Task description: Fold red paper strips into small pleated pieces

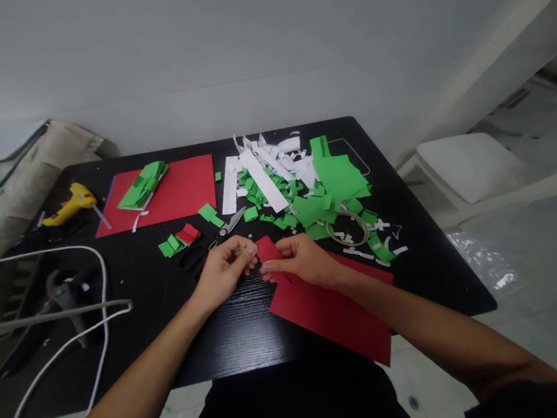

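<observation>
Between my two hands is a narrow piece of red paper (268, 248). My right hand (307, 259) is closed on it, thumb on top and fingers beneath. At its left edge, the fingers of my left hand (227, 266) are pinched together; the exact contact is partly hidden. A larger red sheet (335, 309) lies under my right hand and forearm and reaches past the table's front edge. Black-handled scissors (230, 221) lie just beyond my left hand, blades pointing away to the right. Small folded green pieces (171, 245) and a folded red piece (188, 234) lie left of them.
Green paper scraps (339, 177) and white strips (263, 181) are heaped at the back, beside a tape roll (348, 229). Another red sheet (182, 185) bears a green bundle (145, 184). A yellow glue gun (74, 204), pliers (65, 298) and a white cable (103, 285) lie left.
</observation>
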The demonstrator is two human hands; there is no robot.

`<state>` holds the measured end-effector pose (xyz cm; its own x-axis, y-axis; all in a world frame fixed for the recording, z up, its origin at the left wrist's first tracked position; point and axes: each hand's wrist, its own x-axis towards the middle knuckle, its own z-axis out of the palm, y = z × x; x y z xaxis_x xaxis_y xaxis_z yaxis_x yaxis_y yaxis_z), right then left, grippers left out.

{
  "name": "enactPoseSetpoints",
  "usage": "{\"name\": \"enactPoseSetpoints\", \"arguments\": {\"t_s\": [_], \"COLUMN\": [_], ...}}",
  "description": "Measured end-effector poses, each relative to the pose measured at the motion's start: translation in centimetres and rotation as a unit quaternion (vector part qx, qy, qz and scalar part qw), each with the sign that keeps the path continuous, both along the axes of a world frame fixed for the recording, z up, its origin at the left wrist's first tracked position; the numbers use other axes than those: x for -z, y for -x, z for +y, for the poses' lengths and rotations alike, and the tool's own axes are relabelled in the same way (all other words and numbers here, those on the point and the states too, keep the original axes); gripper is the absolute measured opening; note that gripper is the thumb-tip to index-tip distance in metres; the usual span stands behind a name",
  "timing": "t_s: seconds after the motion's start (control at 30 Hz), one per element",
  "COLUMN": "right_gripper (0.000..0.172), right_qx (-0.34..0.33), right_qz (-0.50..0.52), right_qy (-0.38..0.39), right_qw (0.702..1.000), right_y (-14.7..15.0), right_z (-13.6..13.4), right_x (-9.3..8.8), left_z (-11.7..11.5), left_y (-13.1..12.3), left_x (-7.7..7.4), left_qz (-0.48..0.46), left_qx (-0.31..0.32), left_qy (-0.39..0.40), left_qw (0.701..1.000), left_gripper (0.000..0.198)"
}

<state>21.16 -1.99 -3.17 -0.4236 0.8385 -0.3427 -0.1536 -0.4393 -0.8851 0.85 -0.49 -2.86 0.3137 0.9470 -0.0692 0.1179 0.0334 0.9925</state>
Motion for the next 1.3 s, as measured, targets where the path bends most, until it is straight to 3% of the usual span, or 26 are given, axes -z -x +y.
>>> {"name": "enactPoseSetpoints", "arguments": {"t_s": [0.4, 0.57, 0.73, 1.0, 1.3], "right_gripper": [0.037, 0.037, 0.040, 0.044, 0.053], "right_qx": [-0.014, -0.077, -0.126, -0.124, -0.141], "right_qz": [-0.001, 0.053, 0.083, 0.090, 0.094], "right_qy": [-0.004, 0.076, 0.135, 0.123, 0.110], "right_qw": [1.000, 0.993, 0.979, 0.980, 0.979], "right_y": [-0.1, -0.5, -0.8, -0.9, -0.9], "right_z": [0.0, 0.2, 0.5, 0.5, 0.8], "right_x": [0.0, -0.3, -0.7, -1.3, -0.5], "left_z": [0.1, 0.5, 0.8, 0.9, 0.7], "left_y": [0.0, 0.3, 0.3, 0.5, 0.5], "left_x": [-0.3, -0.6, -0.6, -0.3, -0.7], "left_qz": [0.019, 0.026, 0.021, 0.005, -0.014], "left_qx": [-0.011, -0.068, -0.086, -0.093, -0.089], "left_qy": [-0.014, -0.002, 0.024, 0.041, 0.041], "left_qw": [1.000, 0.997, 0.996, 0.995, 0.995], "left_gripper": [0.034, 0.027, 0.026, 0.031, 0.032]}}
